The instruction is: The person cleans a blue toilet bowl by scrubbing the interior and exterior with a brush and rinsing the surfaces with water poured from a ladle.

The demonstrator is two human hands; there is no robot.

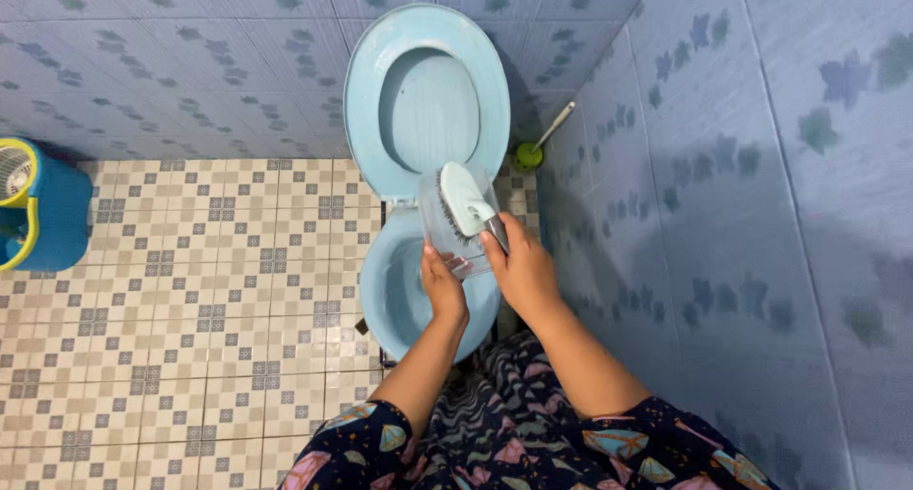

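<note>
Head view, looking down over a blue toilet bowl [404, 305], seat and lid [425, 96] raised against the tiled back wall at 12 o'clock.

Left hand [443, 288] closed on the near edge of a clear plastic container [447, 229], thumb side up, fingers wrapped underneath. Container held above the bowl, just below the hinge line, tilted toward 11 o'clock.

Right hand [521, 269] gripping the handle of a scrub brush [464, 201], fingers curled round the grey grip. Brush long axis running from 5 o'clock at the hand to 11 o'clock at the head. Pale green back facing up and right, dark bristles facing left toward the container wall. Brush head inside or against the container mouth; cannot tell which through the clear plastic.

Both forearms entering from 6 o'clock, patterned dark sleeves and lap below.

Toilet brush in green holder [530, 153] on the floor at 1 o'clock from the bowl, handle leaning toward the right wall. Blue and yellow bucket [43, 205] at 9 o'clock, well apart. Patterned floor tiles [190, 309] left of the bowl.
</note>
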